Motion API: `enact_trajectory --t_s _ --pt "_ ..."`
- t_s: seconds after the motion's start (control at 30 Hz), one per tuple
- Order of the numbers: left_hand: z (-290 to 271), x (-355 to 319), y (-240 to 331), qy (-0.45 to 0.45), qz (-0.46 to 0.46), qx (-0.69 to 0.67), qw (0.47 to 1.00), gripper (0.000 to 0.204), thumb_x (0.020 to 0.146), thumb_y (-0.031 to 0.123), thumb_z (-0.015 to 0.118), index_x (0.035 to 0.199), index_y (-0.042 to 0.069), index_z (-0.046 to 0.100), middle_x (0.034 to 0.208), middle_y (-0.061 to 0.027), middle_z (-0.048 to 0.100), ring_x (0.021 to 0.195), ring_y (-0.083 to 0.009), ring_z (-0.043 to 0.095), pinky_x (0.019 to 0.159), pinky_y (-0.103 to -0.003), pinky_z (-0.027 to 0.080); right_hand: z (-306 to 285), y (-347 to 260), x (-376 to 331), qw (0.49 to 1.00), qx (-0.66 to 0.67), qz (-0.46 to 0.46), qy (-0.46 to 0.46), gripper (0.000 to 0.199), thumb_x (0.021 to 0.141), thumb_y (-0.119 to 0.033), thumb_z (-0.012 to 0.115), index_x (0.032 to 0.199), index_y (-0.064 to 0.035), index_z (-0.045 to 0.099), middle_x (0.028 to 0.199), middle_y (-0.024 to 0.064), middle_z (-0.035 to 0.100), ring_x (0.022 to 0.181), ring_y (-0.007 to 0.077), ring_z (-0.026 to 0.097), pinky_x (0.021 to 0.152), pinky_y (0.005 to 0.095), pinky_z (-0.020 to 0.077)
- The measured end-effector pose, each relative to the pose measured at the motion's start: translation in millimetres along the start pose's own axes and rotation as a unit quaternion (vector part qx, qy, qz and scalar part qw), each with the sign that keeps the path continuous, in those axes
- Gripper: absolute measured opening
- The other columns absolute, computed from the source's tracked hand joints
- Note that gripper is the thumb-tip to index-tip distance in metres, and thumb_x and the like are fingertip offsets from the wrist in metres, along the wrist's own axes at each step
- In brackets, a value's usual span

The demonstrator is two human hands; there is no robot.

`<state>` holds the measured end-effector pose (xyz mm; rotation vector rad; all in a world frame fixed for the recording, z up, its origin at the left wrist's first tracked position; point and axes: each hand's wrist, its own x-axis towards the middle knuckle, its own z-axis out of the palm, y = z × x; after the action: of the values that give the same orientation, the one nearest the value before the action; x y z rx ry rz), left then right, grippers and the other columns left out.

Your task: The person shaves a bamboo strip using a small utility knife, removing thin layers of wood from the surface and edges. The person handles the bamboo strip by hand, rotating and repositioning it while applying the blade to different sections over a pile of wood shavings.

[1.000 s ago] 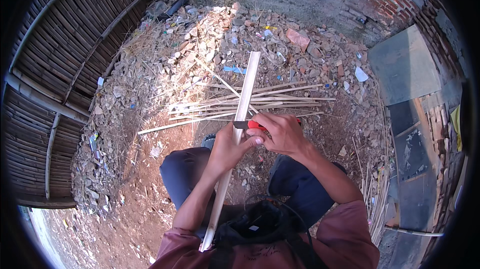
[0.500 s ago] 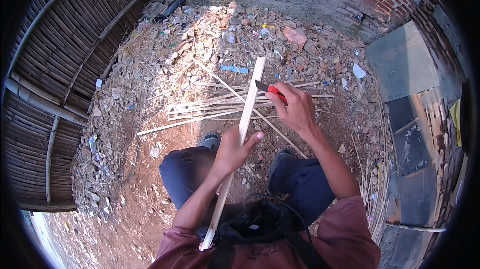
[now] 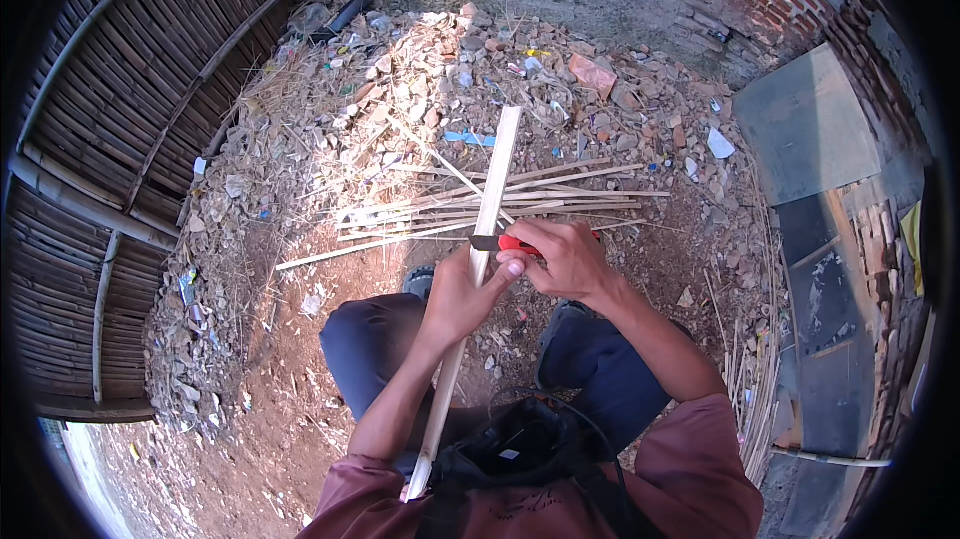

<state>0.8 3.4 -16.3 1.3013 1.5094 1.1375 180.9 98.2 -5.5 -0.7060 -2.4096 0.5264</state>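
1. I look down on my left hand (image 3: pixel 462 291) wrapped around a long pale bamboo strip (image 3: pixel 478 269), fingers closed on it near its middle, thumb stretched toward the blade.
2. My right hand (image 3: pixel 562 257) is clenched around a red-handled knife (image 3: pixel 500 242), whose dark blade meets the strip's edge just above my left hand.
3. The strip runs from near my chest, below both hands, up between my knees and on past the hands toward a rubble heap (image 3: pixel 470 69).
4. By my judgement the shaving is partway through: the knife sits about mid-length on the strip, so the stretch beyond the hands looks left to work. Whether the near half is finished I cannot tell.
5. A pile of thin slats (image 3: pixel 560 194) lies on the bare ground just beyond both hands, crossing behind the strip; I take these as pieces already dealt with.
6. More thin sticks (image 3: pixel 752 379) lie to the right of my right arm, beside dark slabs (image 3: pixel 805 129).
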Motion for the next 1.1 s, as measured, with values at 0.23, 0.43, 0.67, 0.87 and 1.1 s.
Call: enact_trajectory --t_s 0.23,0.43,0.67,0.87,1.1 --pt "0.2 -0.8 1.7 0.010 -0.026 0.011 1.000 0.042 0.099 0.041 0.077 0.105 0.000 0.072 0.076 -0.0027 0.065 0.072 -0.0091 0.056 0.065 -0.033 0.049 0.8 -4.9 3.5 1.000 -0.016 0.004 0.014 0.015 0.092 -0.026 0.074 0.101 -0.0139 0.071 0.088 0.0043 0.077 0.069 0.0276 0.075 0.059 0.0410 0.0564" --pt "4.8 0.0 2.6 0.043 -0.036 0.039 0.998 0.044 0.102 0.042 0.074 0.099 -0.001 0.071 0.068 0.0001 0.058 0.067 -0.0086 0.049 0.060 -0.034 0.044 -0.1 -1.5 10.0 0.998 -0.032 -0.009 0.045 0.016 0.094 -0.027 0.074 0.099 -0.0123 0.072 0.086 0.0064 0.077 0.069 0.0280 0.075 0.058 0.0414 0.0555" --pt "5.7 -5.3 6.5 0.010 -0.080 0.045 0.996 0.047 0.104 0.042 0.071 0.098 -0.004 0.069 0.065 -0.0009 0.055 0.065 -0.0096 0.048 0.057 -0.036 0.042 -18.1 4.6 20.4 0.994 -0.032 0.032 0.095 0.025 0.099 -0.031 0.072 0.102 -0.0063 0.074 0.084 0.0124 0.076 0.072 0.0330 0.073 0.064 0.0426 0.0553" --pt "15.6 -11.5 11.8 -0.052 -0.069 0.064 0.994 0.054 0.104 0.045 0.069 0.092 -0.007 0.065 0.065 -0.0192 0.063 0.059 -0.0292 0.066 0.060 -0.045 0.050 -58.3 82.6 35.1 0.955 -0.131 0.237 0.121 0.037 0.105 -0.041 0.063 0.111 -0.0073 0.075 0.088 0.0159 0.076 0.082 0.0334 0.076 0.072 0.0446 0.0560" --pt "16.8 -13.9 5.7 -0.100 -0.052 -0.019 0.993 0.049 0.108 0.048 0.062 0.107 -0.002 0.065 0.068 0.0001 0.052 0.064 -0.0090 0.048 0.057 -0.033 0.042 -82.0 129.7 16.1 0.919 0.036 0.324 0.222 0.046 0.112 -0.043 0.051 0.109 -0.0021 0.072 0.089 0.0079 0.075 0.079 0.0217 0.068 0.078 0.0361 0.0524"
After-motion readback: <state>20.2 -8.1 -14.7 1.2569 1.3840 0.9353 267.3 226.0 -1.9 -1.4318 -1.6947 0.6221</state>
